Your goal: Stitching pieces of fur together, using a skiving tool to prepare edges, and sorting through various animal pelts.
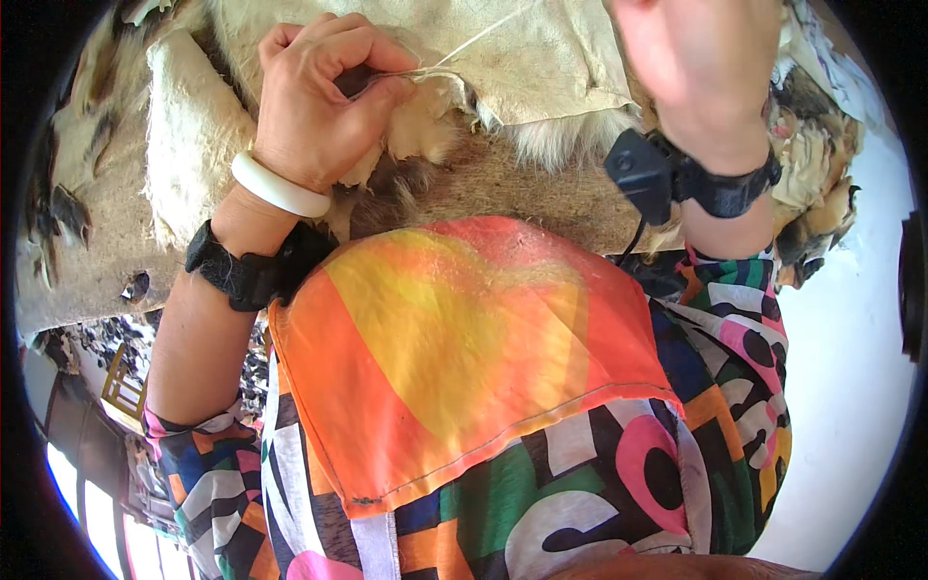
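Note:
My left hand [329, 101] is closed in a pinch on the edge of a pale hide [532, 72], its fingers curled at a seam or torn edge with cream fur hanging below it. A thin white thread [483, 34] runs from near those fingertips up toward the top of the view. My right hand [696, 72] is raised at the top right, smeared by motion, and its fingertips are cut off or hidden, so what it holds cannot be made out.
A worn brown work surface [483, 193] carries a white fur piece [193, 145] at left and piled fur scraps [812, 193] at right. An orange apron [464, 358] lies across my front. A yellow chair [126, 382] and dark scraps show at lower left.

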Motion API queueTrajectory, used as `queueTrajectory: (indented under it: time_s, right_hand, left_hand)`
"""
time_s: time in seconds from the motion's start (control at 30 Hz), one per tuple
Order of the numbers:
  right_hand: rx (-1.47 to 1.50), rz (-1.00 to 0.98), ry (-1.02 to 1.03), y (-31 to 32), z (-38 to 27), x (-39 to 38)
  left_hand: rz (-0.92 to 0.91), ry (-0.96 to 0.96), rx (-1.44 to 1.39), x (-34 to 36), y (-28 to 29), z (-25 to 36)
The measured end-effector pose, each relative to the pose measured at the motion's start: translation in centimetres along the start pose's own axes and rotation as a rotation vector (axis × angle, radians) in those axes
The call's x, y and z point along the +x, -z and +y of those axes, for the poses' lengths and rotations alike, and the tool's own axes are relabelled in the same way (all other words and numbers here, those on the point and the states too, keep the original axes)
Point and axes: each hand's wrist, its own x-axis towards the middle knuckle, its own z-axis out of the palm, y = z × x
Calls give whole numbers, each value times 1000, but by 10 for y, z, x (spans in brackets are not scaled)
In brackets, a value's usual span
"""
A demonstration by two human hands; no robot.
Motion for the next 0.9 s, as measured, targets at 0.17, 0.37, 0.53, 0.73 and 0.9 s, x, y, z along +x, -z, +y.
queueTrajectory:
  time_s: [0.17,0.37,0.53,0.73,0.9]
  right_hand:
    - [-623,240,14,7,36,-2]
    - [-870,174,106,2,52,-9]
    - [-962,-231,155,-10,67,-21]
    - [-988,-160,20,-8,63,-19]
    - [-924,-144,-46,-8,63,-17]
  left_hand:
    - [-6,-3,5,1,2,4]
    - [-8,7,4,2,3,6]
    - [-30,54,-9,3,1,10]
    - [-13,29,-6,4,2,12]
    - [-24,26,4,3,4,11]
